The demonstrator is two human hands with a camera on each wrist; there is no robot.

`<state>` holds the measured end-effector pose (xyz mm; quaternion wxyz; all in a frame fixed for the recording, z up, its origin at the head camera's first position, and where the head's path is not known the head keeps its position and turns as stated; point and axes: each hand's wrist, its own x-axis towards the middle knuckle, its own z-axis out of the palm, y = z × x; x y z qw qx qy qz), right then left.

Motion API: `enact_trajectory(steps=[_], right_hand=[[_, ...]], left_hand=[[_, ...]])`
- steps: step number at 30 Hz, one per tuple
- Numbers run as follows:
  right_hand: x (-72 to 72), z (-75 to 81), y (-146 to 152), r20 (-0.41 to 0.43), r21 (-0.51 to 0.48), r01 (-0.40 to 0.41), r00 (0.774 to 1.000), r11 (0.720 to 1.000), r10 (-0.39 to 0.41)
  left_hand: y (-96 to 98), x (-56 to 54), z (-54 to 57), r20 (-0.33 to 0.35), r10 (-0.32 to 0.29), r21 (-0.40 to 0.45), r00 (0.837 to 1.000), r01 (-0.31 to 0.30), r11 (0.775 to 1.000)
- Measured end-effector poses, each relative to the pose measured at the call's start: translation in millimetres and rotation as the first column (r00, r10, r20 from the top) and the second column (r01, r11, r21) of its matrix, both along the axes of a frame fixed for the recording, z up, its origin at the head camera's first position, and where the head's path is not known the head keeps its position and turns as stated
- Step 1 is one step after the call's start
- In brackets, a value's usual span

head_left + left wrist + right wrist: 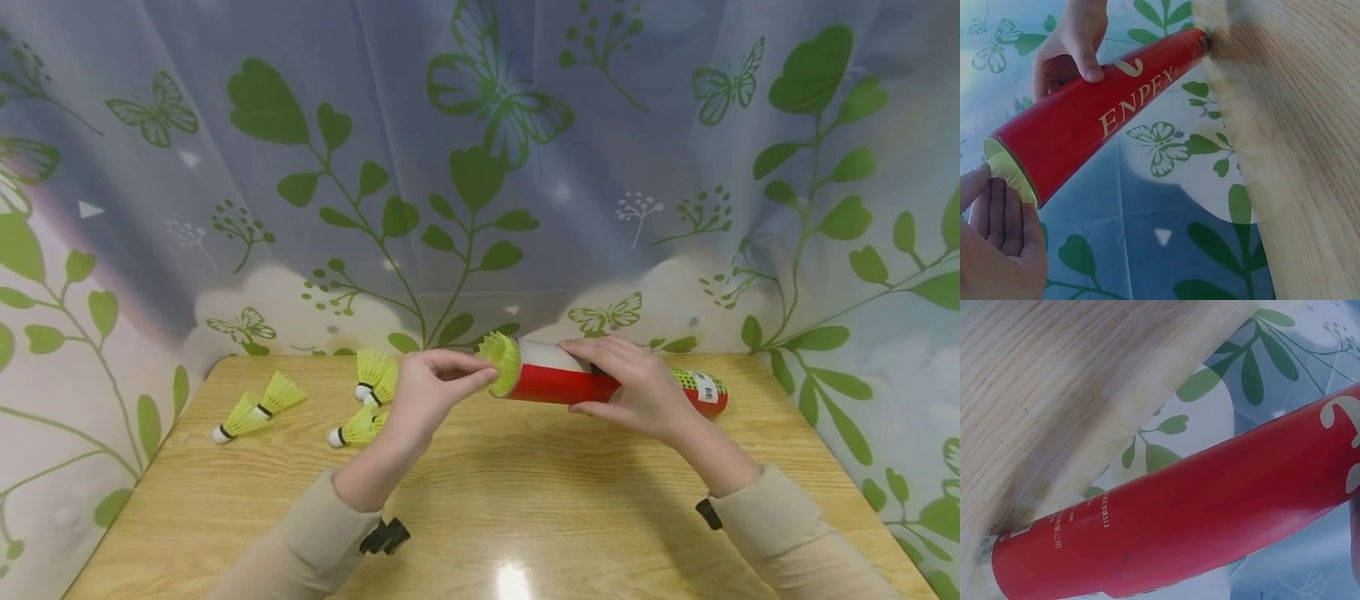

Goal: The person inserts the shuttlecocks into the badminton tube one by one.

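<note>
My right hand [637,390] grips a red and white shuttlecock tube [551,383] around its middle. The tube slants, its open mouth raised to the left and its far end low at the table on the right. A yellow shuttlecock [502,358] sits in the mouth, with its skirt edge sticking out. My left hand [427,392] pinches that skirt between thumb and fingers. In the left wrist view the yellow skirt [1007,170] shows just inside the rim; its cork is hidden in the tube. The right wrist view shows the tube's lower part [1166,519] but hardly any hand.
Two yellow shuttlecocks [277,396] lie at the left of the wooden table [465,517]. More shuttlecocks [356,427] are grouped beside my left hand, partly hidden by it. A patterned curtain [375,275] hangs along the table's back edge.
</note>
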<state>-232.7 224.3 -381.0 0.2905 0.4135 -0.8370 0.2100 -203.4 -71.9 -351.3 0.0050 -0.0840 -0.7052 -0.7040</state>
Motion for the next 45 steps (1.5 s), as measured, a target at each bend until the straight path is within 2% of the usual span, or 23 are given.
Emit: enact_trajectory(steps=[4,13,26,41,45], right_hand=[[0.8,-0.1,-1.5,-0.006,0.001,-0.008,1.0,1.0,0.008],[2.1,1.3,-3.6,-0.008,0.016,0.008,1.0,1.0,-0.008],[1.6,0.2,-2.5,-0.016,0.009,-0.026,1.0,1.0,0.026],[0.8,-0.2,-6.5,-0.016,0.015,-0.04,0.999,0.999,0.04],[1.4,-0.4,-6.5,-0.018,0.023,-0.04,0.999,0.999,0.041]], left_hand=[[-0.3,0.6,0.4,-0.005,-0.027,-0.028,1.0,0.027,0.999],[-1.2,1.4,1.1,-0.06,-0.079,-0.112,0.995,0.072,0.991],[1.3,1.3,4.4,-0.07,-0.163,-0.209,0.984,0.145,0.967],[1.5,1.1,3.8,-0.136,-0.189,-0.25,0.972,0.151,0.956],[0.2,0.1,2.4,-0.127,-0.2,-0.266,0.971,0.161,0.951]])
